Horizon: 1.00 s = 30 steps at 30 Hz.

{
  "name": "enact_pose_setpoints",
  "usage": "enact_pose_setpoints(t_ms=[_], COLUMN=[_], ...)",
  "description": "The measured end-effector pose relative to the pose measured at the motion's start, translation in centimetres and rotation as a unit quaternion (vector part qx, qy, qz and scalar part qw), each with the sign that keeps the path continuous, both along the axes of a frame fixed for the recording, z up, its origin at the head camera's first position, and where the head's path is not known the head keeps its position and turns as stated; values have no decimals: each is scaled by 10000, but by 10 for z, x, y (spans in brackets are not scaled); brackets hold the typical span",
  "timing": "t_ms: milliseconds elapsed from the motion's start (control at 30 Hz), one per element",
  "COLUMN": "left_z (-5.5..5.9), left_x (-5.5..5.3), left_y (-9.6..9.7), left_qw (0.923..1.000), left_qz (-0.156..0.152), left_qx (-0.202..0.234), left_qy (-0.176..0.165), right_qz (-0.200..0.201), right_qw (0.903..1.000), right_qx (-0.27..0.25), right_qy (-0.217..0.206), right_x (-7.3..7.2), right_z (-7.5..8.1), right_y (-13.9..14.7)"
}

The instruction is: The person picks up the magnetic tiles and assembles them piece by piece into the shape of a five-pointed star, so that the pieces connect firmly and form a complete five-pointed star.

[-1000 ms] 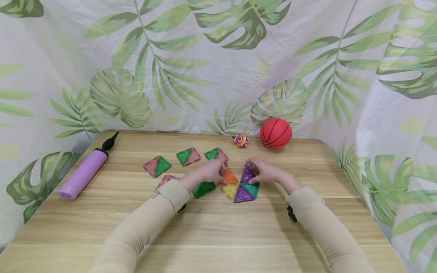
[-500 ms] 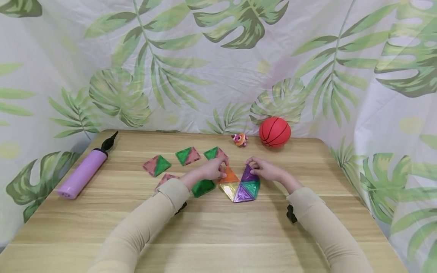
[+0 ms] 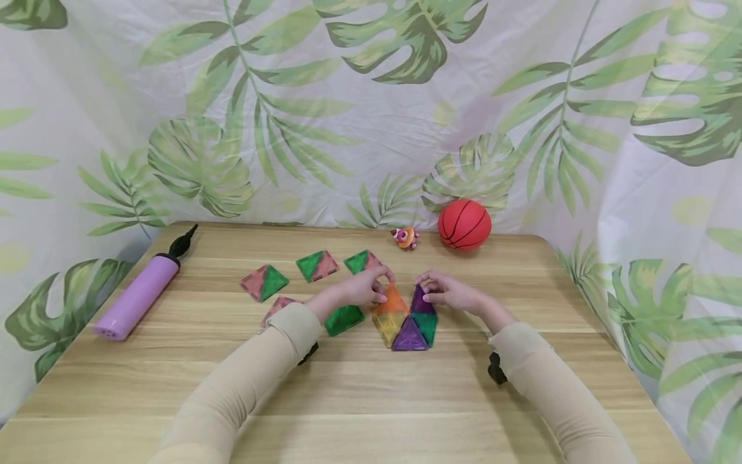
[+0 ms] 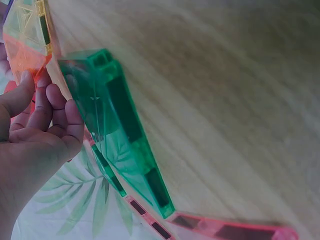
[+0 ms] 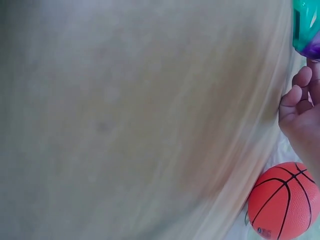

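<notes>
In the head view, several translucent triangular magnetic tiles are joined edge to edge in a curved strip. Thumb and fingers of my left hand (image 3: 362, 288) pinch the orange tile (image 3: 395, 303) near its tip. Below it sits a yellow tile (image 3: 388, 327), then a lower purple tile (image 3: 410, 337) and a teal tile (image 3: 428, 325). My right hand (image 3: 455, 293) pinches the upper purple tile (image 3: 421, 301) by its top. A gap separates the orange and upper purple tiles. In the right wrist view, the purple and teal tiles are mostly cut off.
Left of the strip are a green tile piece (image 3: 344, 319) and several pink-and-green tile pairs, such as one pair (image 3: 317, 265). A lilac hand pump (image 3: 139, 296) lies at the table's left. A small toy figure (image 3: 406, 238) and a red ball (image 3: 465, 224) stand at the back.
The orange and upper purple tips have come closer together. The lower purple tile has turned so its front edge runs level. Both hands keep their pinch.
</notes>
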<state>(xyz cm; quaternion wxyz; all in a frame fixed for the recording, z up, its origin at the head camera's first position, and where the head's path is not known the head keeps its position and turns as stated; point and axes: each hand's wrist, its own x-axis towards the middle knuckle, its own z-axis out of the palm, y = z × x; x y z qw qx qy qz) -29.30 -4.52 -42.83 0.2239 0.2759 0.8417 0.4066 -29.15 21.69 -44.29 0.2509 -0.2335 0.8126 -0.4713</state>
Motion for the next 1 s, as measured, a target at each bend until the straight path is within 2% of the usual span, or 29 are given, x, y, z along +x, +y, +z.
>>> enact_pose_setpoints(t_ms=[167,433,667,1000], left_z=[-1,-4,-4,-4], left_x=[-1,-1,-1,1], left_y=[2,3,8,6], left_qw=[9998,9992,9950,9944], left_qz=[-99,-227,-259,-256], left_qx=[-120,-219,-730,-751], left_qy=[92,263,631,691], right_qz=[47,147,96,97], right_qw=[9999,9977,9964,9944], right_qx=[52,397,665,857], right_qy=[73,537,511,611], right_x=[1,0,2,3], right_z=[1,-4,-3,-4], right_y=[-4,-10,-13,-14])
